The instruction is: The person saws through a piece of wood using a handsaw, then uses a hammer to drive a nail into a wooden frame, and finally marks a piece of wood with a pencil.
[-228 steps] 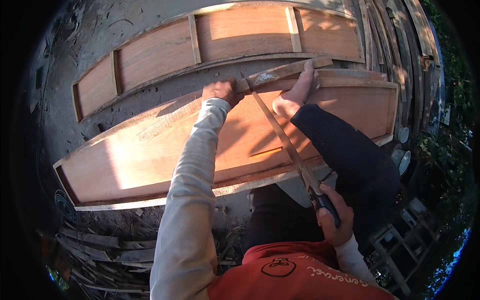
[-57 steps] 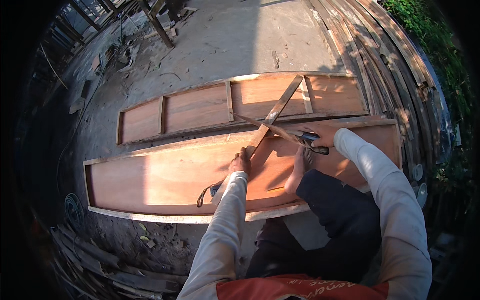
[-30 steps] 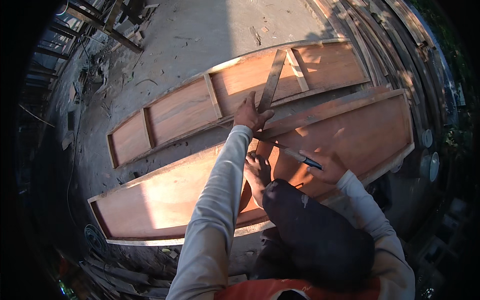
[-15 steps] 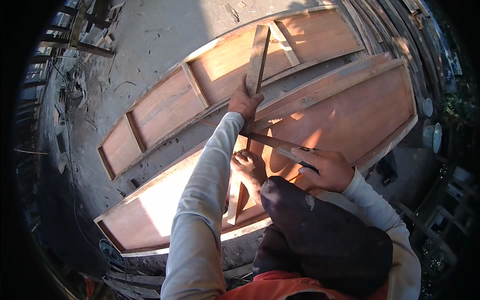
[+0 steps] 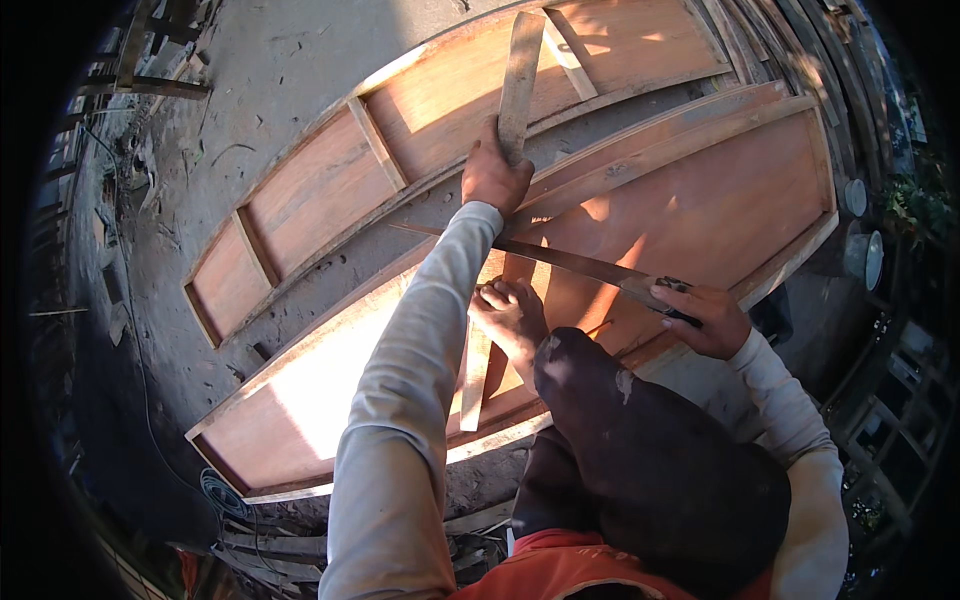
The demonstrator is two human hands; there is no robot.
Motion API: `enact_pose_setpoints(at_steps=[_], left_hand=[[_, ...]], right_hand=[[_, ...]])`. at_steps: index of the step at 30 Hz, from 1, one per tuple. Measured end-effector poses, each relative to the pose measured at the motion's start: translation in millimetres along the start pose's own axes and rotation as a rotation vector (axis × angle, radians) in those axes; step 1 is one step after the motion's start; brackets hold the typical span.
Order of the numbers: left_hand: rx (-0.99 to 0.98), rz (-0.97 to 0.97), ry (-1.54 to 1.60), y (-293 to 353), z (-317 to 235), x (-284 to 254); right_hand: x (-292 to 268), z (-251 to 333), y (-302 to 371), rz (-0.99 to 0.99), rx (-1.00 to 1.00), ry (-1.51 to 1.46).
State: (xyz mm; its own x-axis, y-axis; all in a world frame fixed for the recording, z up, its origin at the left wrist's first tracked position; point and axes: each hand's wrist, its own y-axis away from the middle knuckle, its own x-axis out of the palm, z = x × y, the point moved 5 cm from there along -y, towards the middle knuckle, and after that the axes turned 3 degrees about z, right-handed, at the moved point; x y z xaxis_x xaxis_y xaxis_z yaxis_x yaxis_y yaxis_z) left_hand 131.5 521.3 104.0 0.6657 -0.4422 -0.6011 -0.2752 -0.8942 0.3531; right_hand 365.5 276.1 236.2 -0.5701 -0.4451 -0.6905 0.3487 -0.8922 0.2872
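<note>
My left hand [image 5: 497,180] is closed around a long narrow wooden board [image 5: 519,85], which points away from me over the far framed panel. In my right hand [image 5: 710,320] is the handle of a handsaw [image 5: 590,268]. The saw's blade runs left from that hand, meets the board just below my left hand, and passes behind my left forearm. Where the teeth touch the wood is too small to tell. My bare foot [image 5: 510,318] presses down by a short wooden crosspiece [image 5: 476,378] on the near framed panel [image 5: 740,200].
Beyond lies another long framed panel [image 5: 325,170] with several crosspieces. Stacked planks [image 5: 800,70] stand at the far right, near two pale containers [image 5: 863,258]. A coiled hose or cable [image 5: 222,492] rests at the lower left. Bright sun patches fall on the near panel.
My right hand has drawn the handsaw's handle to the right, away from the board. The left hand keeps its hold on the board. The view has shifted slightly.
</note>
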Motion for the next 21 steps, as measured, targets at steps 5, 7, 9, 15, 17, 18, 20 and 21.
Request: enact_pose_setpoints(at_steps=[5, 7, 9, 15, 17, 18, 20, 21], left_hand=[[-0.019, -0.015, -0.019, -2, 7, 23], [-0.03, 0.01, 0.001, 3, 9, 30], [-0.062, -0.006, 0.029, 14, 20, 42], [-0.044, 0.036, 0.01, -1, 34, 47], [0.038, -0.085, -0.051, 1, 41, 44], [0.031, -0.079, -0.047, 3, 41, 46], [-0.022, 0.019, -0.016, 5, 37, 50], [-0.057, 0.044, 0.024, 8, 49, 52]], right_hand=[[49, 19, -65, -0.085, -0.023, -0.007], [49, 8, -64, -0.071, -0.043, -0.056], [63, -4, -43, -0.098, -0.139, -0.04], [53, -58, 0, -0.031, -0.033, -0.007], [66, -54, -13, -0.061, -0.063, -0.004], [77, -34, -39, -0.081, -0.08, -0.024], [82, -15, -57, -0.096, -0.085, -0.031], [90, -12, -61, -0.05, -0.08, -0.089]])
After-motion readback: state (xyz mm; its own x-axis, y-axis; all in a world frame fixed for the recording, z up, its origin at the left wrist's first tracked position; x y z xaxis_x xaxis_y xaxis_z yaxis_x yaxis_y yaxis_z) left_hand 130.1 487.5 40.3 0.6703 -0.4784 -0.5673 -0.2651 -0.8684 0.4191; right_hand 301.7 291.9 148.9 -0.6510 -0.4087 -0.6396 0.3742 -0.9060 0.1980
